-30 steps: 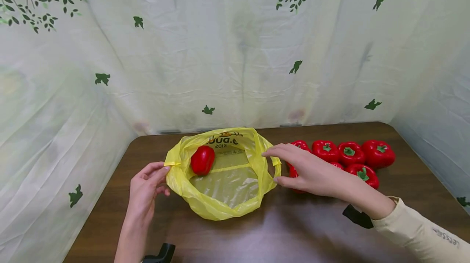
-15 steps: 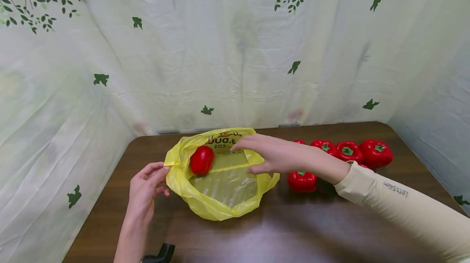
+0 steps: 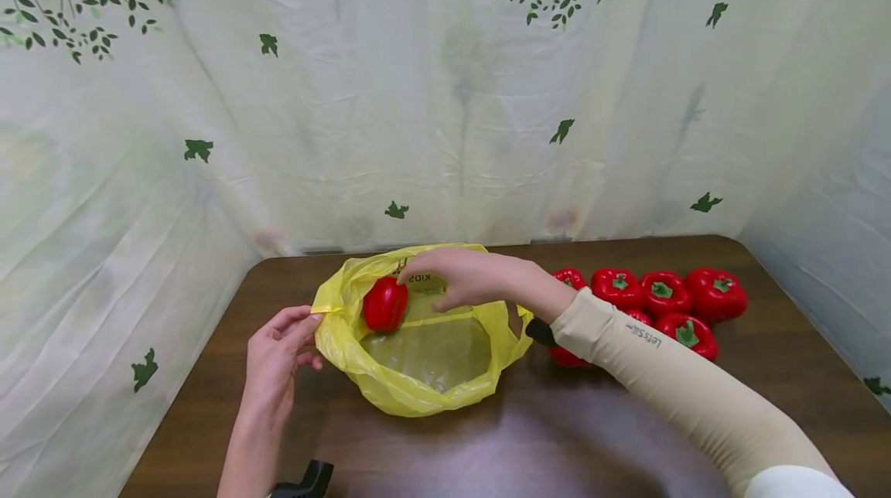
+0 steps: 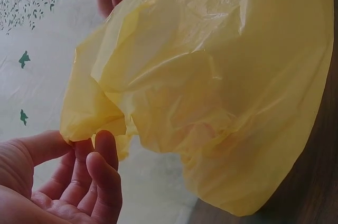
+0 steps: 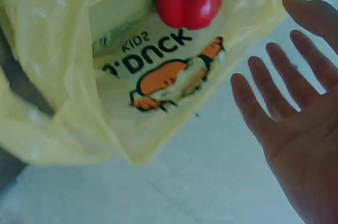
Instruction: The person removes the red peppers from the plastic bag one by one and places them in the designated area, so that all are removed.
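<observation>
A yellow plastic bag (image 3: 418, 399) stands on the table with its mouth spread wide. Inside it, towards the left, lies one red bell pepper (image 3: 385, 306). My left hand (image 3: 278, 359) pinches the bag's left edge between thumb and finger, as the left wrist view confirms with the hand (image 4: 79, 182) at the hanging yellow film. Over the bag's mouth my right hand (image 3: 480, 277) holds nothing, its fingertips close to the pepper. In the right wrist view that hand's fingers (image 5: 282, 84) are spread and apart from the pepper (image 5: 189, 2).
Several more red bell peppers (image 3: 715, 295) sit together on the right of the brown table (image 3: 557, 436), some partly behind my right arm. A pale curtain (image 3: 445, 96) with printed leaves hangs behind the table.
My right hand has left the bag's right edge and moved left over the mouth, towards the pepper inside. The left hand keeps its grip, and the bag has barely moved.
</observation>
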Demonstrator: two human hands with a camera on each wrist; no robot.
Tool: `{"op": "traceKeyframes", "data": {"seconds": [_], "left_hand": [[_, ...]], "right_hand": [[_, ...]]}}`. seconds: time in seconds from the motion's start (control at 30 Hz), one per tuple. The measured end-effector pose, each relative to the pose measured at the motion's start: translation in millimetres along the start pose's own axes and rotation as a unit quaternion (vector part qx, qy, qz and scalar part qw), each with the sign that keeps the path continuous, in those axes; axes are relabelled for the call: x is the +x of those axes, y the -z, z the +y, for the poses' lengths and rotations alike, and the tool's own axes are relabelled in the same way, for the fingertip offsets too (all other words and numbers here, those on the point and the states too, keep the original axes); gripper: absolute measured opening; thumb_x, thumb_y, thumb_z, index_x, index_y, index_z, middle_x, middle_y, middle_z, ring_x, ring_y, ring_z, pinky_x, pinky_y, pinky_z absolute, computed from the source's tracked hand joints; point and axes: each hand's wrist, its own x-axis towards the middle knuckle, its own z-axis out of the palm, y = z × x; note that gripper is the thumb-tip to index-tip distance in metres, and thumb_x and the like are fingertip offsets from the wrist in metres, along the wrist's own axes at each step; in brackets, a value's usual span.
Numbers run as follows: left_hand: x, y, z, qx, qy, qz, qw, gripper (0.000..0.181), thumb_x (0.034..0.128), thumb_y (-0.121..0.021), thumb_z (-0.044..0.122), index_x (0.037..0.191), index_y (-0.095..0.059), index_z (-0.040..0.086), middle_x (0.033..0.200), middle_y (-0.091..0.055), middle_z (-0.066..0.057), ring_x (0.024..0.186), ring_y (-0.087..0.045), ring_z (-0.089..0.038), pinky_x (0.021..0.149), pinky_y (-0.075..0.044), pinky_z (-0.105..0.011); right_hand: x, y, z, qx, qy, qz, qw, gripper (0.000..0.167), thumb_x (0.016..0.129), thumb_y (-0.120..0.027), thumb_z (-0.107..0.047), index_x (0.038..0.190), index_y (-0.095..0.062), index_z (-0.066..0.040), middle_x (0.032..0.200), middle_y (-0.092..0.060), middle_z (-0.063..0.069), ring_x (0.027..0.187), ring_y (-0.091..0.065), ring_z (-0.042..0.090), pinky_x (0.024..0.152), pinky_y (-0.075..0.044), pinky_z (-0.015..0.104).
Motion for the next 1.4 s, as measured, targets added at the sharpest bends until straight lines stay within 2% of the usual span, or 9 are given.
{"op": "traceKeyframes", "data": {"seconds": [0.1, 0.27, 0.4, 0.5, 0.63, 0.83, 1.17, 1.4], "left_hand": [[-0.2, 0.1, -0.4, 0.004, 0.000, 0.002, 1.0000, 0.029, 0.0906, -0.073, 0.022, 0.111, -0.062, 0.004, 0.091, -0.068, -0.001, 0.069, -0.061, -0.017, 0.051, -0.054, -0.027], [0.2, -2.0, -1.5, -0.006, -0.002, -0.011, 0.9999, 0.027, 0.0907, -0.073, 0.021, 0.109, -0.062, 0.004, 0.089, -0.068, -0.002, 0.066, -0.061, -0.017, 0.050, -0.054, -0.027], [1.2, -4.2, -1.8, -0.011, -0.004, -0.020, 0.9997, 0.025, 0.0905, -0.074, 0.021, 0.107, -0.063, 0.005, 0.089, -0.067, -0.002, 0.066, -0.062, -0.017, 0.049, -0.053, -0.026], [1.6, -5.2, -2.1, -0.007, -0.002, -0.021, 0.9998, 0.025, 0.0906, -0.073, 0.021, 0.107, -0.063, 0.005, 0.089, -0.067, -0.002, 0.067, -0.061, -0.017, 0.050, -0.053, -0.026], [1.5, -5.6, -2.8, -0.005, -0.001, -0.020, 0.9998, 0.024, 0.0912, -0.073, 0.021, 0.107, -0.063, 0.005, 0.089, -0.067, -0.002, 0.067, -0.062, -0.017, 0.049, -0.053, -0.026], [1.9, -5.0, -2.5, -0.015, -0.005, -0.021, 0.9996, 0.022, 0.0912, -0.073, 0.019, 0.105, -0.063, 0.005, 0.087, -0.067, -0.003, 0.066, -0.061, -0.017, 0.048, -0.052, -0.025], [1.1, -2.1, -3.8, -0.009, 0.008, -0.012, 0.9998, 0.022, 0.0907, -0.073, 0.020, 0.106, -0.064, 0.006, 0.090, -0.067, -0.002, 0.067, -0.062, -0.017, 0.049, -0.053, -0.026], [1.3, -1.9, -4.3, -0.009, 0.009, -0.011, 0.9999, 0.023, 0.0907, -0.073, 0.020, 0.106, -0.063, 0.006, 0.090, -0.067, -0.002, 0.067, -0.061, -0.017, 0.049, -0.053, -0.026]], "right_hand": [[17.3, -10.3, 5.1, 0.013, -0.001, -0.002, 0.9999, 0.048, 0.087, -0.069, -0.006, 0.133, -0.059, -0.014, 0.132, -0.058, -0.005, 0.125, -0.049, 0.012, 0.105, -0.037, 0.027], [43.9, -28.2, 15.0, 0.045, -0.002, -0.001, 0.9990, 0.046, 0.089, -0.069, -0.006, 0.133, -0.059, -0.007, 0.132, -0.060, 0.004, 0.122, -0.053, 0.020, 0.102, -0.041, 0.028], [56.9, -43.7, 23.8, 0.066, -0.014, 0.020, 0.9975, 0.042, 0.090, -0.068, -0.006, 0.131, -0.060, -0.006, 0.129, -0.061, 0.006, 0.119, -0.054, 0.021, 0.099, -0.042, 0.026], [62.4, -55.8, 29.6, 0.077, -0.025, 0.041, 0.9959, 0.044, 0.090, -0.068, -0.006, 0.133, -0.060, -0.010, 0.130, -0.060, 0.003, 0.119, -0.053, 0.018, 0.099, -0.042, 0.024], [66.7, -66.4, 34.3, 0.070, -0.022, 0.058, 0.9956, 0.051, 0.087, -0.070, -0.005, 0.136, -0.057, -0.013, 0.132, -0.058, 0.002, 0.119, -0.052, 0.017, 0.099, -0.042, 0.025], [68.6, -69.2, 34.6, 0.032, -0.023, 0.072, 0.9966, 0.056, 0.084, -0.075, -0.011, 0.137, -0.056, -0.015, 0.134, -0.057, 0.000, 0.121, -0.050, 0.016, 0.102, -0.040, 0.027], [67.3, -75.6, 26.0, 0.045, -0.037, 0.013, 0.9982, 0.074, 0.079, -0.079, -0.002, 0.144, -0.049, -0.017, 0.140, -0.052, 0.000, 0.125, -0.047, 0.014, 0.104, -0.037, 0.025], [67.1, -86.4, 28.7, 0.055, -0.053, 0.011, 0.9970, 0.081, 0.074, -0.081, -0.001, 0.145, -0.046, -0.019, 0.140, -0.051, 0.000, 0.125, -0.047, 0.015, 0.105, -0.037, 0.025]]}}
